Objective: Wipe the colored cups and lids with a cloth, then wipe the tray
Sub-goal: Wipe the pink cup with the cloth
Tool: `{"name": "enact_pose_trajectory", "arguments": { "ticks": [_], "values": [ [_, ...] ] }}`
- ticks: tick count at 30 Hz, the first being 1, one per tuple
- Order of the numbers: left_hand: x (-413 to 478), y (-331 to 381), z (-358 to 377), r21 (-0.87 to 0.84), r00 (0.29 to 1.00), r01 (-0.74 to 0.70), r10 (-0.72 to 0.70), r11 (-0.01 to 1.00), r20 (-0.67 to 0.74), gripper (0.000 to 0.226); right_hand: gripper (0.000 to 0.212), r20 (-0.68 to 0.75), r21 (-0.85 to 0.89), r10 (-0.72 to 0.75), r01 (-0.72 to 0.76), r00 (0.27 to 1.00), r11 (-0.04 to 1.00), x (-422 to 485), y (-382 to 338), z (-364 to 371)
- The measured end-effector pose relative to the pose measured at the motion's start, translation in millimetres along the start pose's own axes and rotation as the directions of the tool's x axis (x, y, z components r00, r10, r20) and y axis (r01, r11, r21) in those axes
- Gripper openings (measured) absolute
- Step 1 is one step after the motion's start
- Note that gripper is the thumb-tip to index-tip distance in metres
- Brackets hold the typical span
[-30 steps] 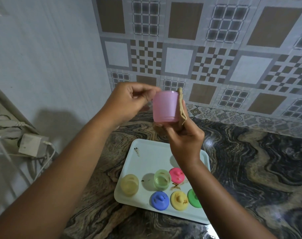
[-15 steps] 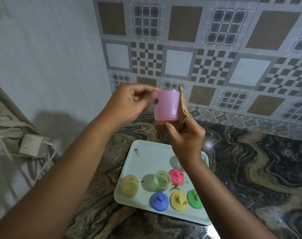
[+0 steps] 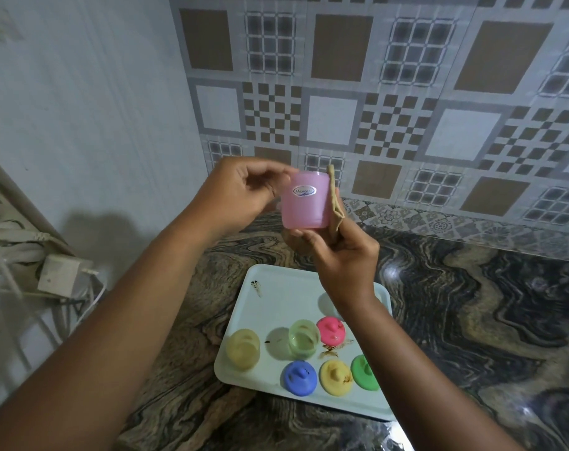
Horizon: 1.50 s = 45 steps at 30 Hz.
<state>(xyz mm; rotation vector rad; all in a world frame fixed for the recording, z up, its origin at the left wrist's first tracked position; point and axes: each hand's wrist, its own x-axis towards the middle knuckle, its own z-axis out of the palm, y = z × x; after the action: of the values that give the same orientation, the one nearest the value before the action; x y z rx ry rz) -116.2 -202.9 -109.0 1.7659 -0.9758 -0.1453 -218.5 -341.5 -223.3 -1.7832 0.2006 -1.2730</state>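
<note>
My left grip pinches the rim of the pink cup, held upright and raised clear of the tray, while my right grip curls under its base, pinching the cloth against its right side.

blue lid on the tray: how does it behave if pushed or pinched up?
The blue lid looks like thin plastic: probably light and stiff. It lies dome up on the smooth tray, so a push likely slides it, not rolls it. Its top knob should offer a pinch point.
</note>
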Motion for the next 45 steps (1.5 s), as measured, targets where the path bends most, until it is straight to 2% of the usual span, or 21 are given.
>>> {"name": "enact_pose_trajectory", "arguments": {
  "ticks": [2, 3, 6, 8, 10, 12, 16, 22, 28, 33, 38, 42, 45],
  "values": [
    [0.9, -1.0, -0.1, 0.006, 1.0, 0.01, -0.01, 1.0, -0.009, 0.012, 0.032, 0.012, -0.007, -0.014, 0.014, 1.0, 1.0, -0.8, -2.2, -0.1],
    [1.8, -0.2, 0.5, 0.017, 1.0, 0.011, -0.011, 1.0, -0.014, 0.012, 0.043, 0.008, -0.02, -0.05, 0.051, 0.999, 0.999, -1.0, -3.8, 0.6],
    [1.6, 5.8, 5.0, 0.141, 0.999, -0.04, 0.043, 0.989, -0.014, 0.008, 0.066, 0.04, -0.151, -0.244, 0.247, 0.969, 0.957, -0.9, -6.0, 1.8],
    [-1.3, 9.6, 8.6, 0.212, 0.994, -0.089, 0.099, 0.973, -0.037, 0.009, 0.067, 0.044, -0.198, -0.292, 0.295, 0.955, 0.935, 0.3, -2.8, 0.0],
    [-4.1, 10.3, 10.9, 0.244, 0.991, -0.111, 0.127, 0.964, -0.051, 0.01, 0.058, 0.054, -0.209, -0.311, 0.315, 0.949, 0.926, 1.3, 0.3, -2.4],
    [-6.5, 9.0, 12.8, 0.267, 0.989, -0.116, 0.135, 0.957, -0.056, 0.011, 0.057, 0.093, -0.199, -0.301, 0.314, 0.949, 0.928, -0.4, 1.0, -4.0],
    [-9.0, 4.5, 15.8, 0.284, 0.984, -0.112, 0.146, 0.952, -0.101, 0.011, 0.067, 0.18, -0.148, -0.277, 0.304, 0.944, 0.941, 0.8, -2.4, -4.3],
    [-6.7, -14.7, 9.0, 0.261, 0.966, -0.065, 0.126, 0.963, -0.224, 0.012, 0.043, 0.237, -0.07, -0.269, 0.292, 0.934, 0.954, 4.0, 9.9, 5.5],
    [-15.9, -68.8, 4.9, 0.255, 0.965, 0.09, -0.021, 0.963, -0.263, 0.011, 0.043, 0.353, -0.106, -0.246, 0.3, 0.903, 0.948, -22.5, 50.1, 25.0],
    [-30.6, -128.3, -3.1, 0.284, 0.931, 0.252, -0.152, 0.925, -0.332, 0.014, 0.046, 0.46, -0.192, -0.133, 0.244, 0.878, 0.95, -40.2, 87.7, 53.5],
    [-40.6, -176.3, -6.9, 0.344, 0.9, 0.365, -0.233, 0.865, -0.367, 0.016, 0.042, 0.591, -0.313, -0.054, 0.29, 0.805, 0.904, -38.0, 124.7, 91.0],
    [-42.5, -222.1, -6.8, 0.359, 0.864, 0.469, -0.336, 0.807, -0.374, 0.016, 0.051, 0.657, -0.344, -0.006, 0.307, 0.754, 0.887, -36.6, 147.7, 122.4],
    [-45.4, -243.8, -1.5, 0.355, 0.852, 0.499, -0.372, 0.79, -0.369, 0.017, 0.037, 0.678, -0.388, 0.079, 0.263, 0.731, 0.883, -38.4, 163.7, 141.1]
  ]
}}
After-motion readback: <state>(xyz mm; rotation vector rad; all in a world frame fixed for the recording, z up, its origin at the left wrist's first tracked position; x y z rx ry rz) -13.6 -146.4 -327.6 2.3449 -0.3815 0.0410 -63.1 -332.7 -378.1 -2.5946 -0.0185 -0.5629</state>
